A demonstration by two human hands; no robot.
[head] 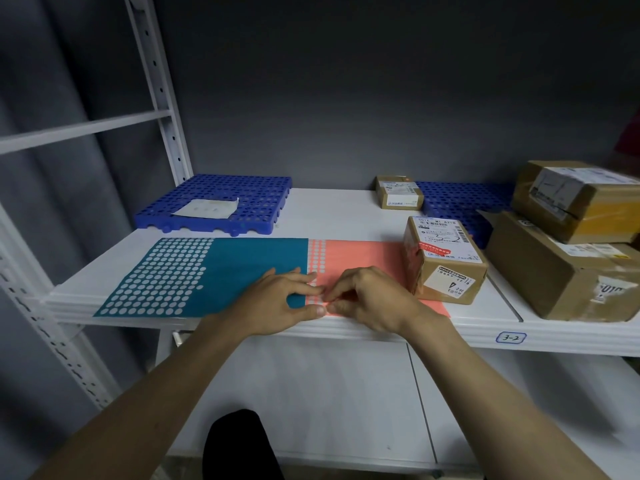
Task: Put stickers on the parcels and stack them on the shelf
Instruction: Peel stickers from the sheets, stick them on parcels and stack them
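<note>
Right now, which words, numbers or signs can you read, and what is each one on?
"3-2": handwritten tag on the shelf front edge.
"3-2": handwritten, seen upside down, on the top label of the upright parcel.
"A218": printed on that parcel's top label, approximate.
Triangle mark: white label on that parcel's front.
Small back parcel, stacked parcels on the right, paper on the blue mat: print too small or blurred.

**Both hands meeting at the fingertips**

My bare left hand (281,299) lies palm down, fingers stretched out flat toward the right, thumb extended along the near side. My bare right hand (367,299) sits just beside it, fingers curled inward, fingertips drawn together in a pinch. Both bare forearms reach forward from below, angling in toward each other.
</note>
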